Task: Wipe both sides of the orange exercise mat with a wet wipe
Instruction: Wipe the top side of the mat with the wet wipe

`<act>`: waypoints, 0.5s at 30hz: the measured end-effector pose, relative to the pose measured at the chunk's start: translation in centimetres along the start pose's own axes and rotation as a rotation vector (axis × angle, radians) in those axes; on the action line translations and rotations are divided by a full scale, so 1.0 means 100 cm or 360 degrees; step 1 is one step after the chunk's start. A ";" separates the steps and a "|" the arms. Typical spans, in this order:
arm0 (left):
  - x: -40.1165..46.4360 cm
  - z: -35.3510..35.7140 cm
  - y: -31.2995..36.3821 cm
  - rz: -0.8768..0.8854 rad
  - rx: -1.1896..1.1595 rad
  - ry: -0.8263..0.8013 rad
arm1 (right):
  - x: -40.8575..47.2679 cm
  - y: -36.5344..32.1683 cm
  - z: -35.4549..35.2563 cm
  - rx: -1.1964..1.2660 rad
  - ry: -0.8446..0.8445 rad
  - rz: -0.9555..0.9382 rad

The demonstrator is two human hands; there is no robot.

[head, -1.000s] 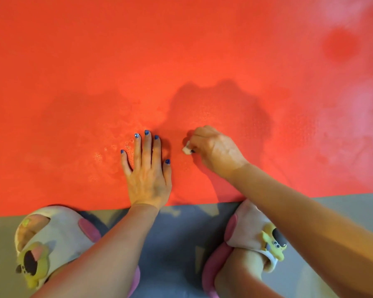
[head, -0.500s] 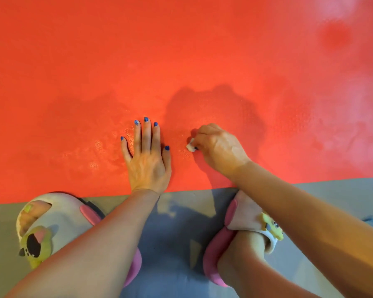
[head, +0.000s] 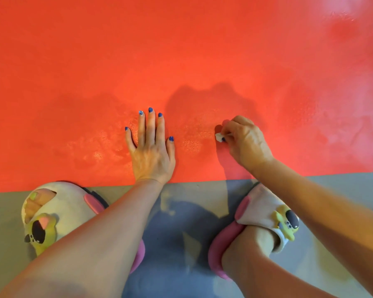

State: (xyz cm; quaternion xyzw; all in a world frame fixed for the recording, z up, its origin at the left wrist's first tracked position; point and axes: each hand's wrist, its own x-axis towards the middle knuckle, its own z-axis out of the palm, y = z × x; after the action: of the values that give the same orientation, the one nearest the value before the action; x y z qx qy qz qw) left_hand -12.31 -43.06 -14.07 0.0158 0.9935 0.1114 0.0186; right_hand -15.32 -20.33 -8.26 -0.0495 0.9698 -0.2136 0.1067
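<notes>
Fingers [head: 232, 127] of the right hand [head: 246, 143] are curled round a small wad of wet wipe [head: 219, 137], which is pressed to the orange exercise mat [head: 181, 50]; since the earlier frame this hand has been shifted rightward, away from the left hand [head: 151, 147]. That left hand has been kept flat on the mat near its front edge, fingers straight and slightly spread, nothing being held. The mat is spread on a grey floor [head: 342, 186], and damp patches are seen around both hands. Just in front of the mat's edge, two cartoon slippers [head: 58, 214] are worn, partly hidden by the forearms.
</notes>
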 end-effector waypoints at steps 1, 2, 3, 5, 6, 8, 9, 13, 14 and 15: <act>0.000 0.000 0.000 0.0005 -0.0001 0.0017 | -0.001 -0.008 0.004 0.0021 -0.0006 -0.0070; -0.001 0.000 0.000 0.0011 -0.0005 0.0033 | 0.000 -0.018 0.009 0.0057 -0.0033 -0.0172; 0.000 0.000 0.000 0.0011 -0.0011 0.0044 | 0.001 -0.029 0.015 0.0104 -0.0097 -0.0293; 0.001 0.001 0.000 -0.0005 -0.0017 0.0034 | 0.004 -0.045 0.027 0.0137 -0.0248 -0.0533; 0.001 0.000 -0.001 -0.0015 -0.0014 0.0020 | 0.007 -0.046 0.029 0.0123 -0.0294 -0.0623; 0.001 -0.001 0.000 -0.0014 -0.0009 -0.0007 | 0.009 -0.029 0.021 0.0105 -0.0348 -0.0640; 0.001 -0.002 0.001 -0.0013 -0.0002 -0.0014 | 0.006 -0.015 0.015 0.0089 -0.0328 -0.0592; 0.002 -0.004 0.002 -0.0038 0.0057 -0.0033 | -0.019 0.028 -0.005 0.0027 -0.0170 -0.0283; 0.002 -0.004 0.002 -0.0036 0.0063 -0.0036 | -0.021 0.021 -0.005 0.0047 -0.0137 -0.0271; 0.002 -0.004 0.003 -0.0031 0.0059 -0.0042 | -0.020 0.010 -0.002 0.0077 -0.0122 -0.0318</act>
State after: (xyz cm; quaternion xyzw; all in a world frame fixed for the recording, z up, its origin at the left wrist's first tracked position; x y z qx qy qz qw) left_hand -12.48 -42.86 -13.62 0.0080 0.9952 0.0924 0.0325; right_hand -13.43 -19.12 -8.15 -0.1516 0.9498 -0.2443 0.1230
